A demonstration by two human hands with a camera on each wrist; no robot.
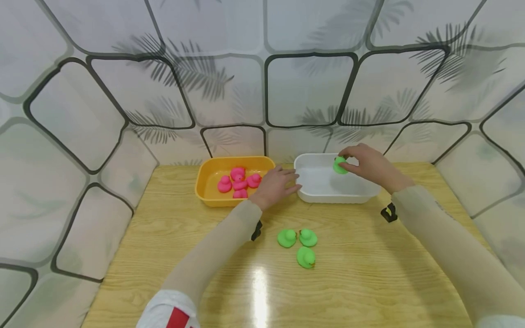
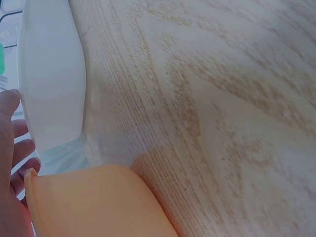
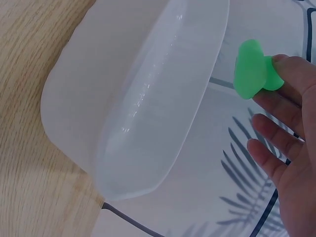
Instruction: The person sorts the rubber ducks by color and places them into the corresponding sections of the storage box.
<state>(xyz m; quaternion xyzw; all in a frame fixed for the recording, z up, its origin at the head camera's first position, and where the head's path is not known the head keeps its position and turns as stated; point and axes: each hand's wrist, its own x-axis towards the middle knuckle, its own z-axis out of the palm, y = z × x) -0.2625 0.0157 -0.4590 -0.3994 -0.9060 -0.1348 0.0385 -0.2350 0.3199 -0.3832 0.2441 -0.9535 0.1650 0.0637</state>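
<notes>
Between thumb and fingers my right hand [image 1: 369,166] pinches a green rubber duck [image 1: 339,165] over the white bin [image 1: 328,199]. In the right wrist view the duck [image 3: 251,69] is held by its head, above the bin's rim. My left hand [image 1: 275,186] spreads its relaxed fingers across the gap between the orange bin [image 1: 199,191] and the white one, fingertips right at the white rim. Several pink rubber ducks [image 1: 239,184] lie in the orange bin. Three more green ducks [image 1: 306,258] sit on the table in front of the bins.
The wooden table [image 1: 172,255] meets a patterned wall [image 1: 309,91] just behind both bins. More wall panels close in the left and right sides. Each forearm carries a black wrist strap piece [image 1: 389,212].
</notes>
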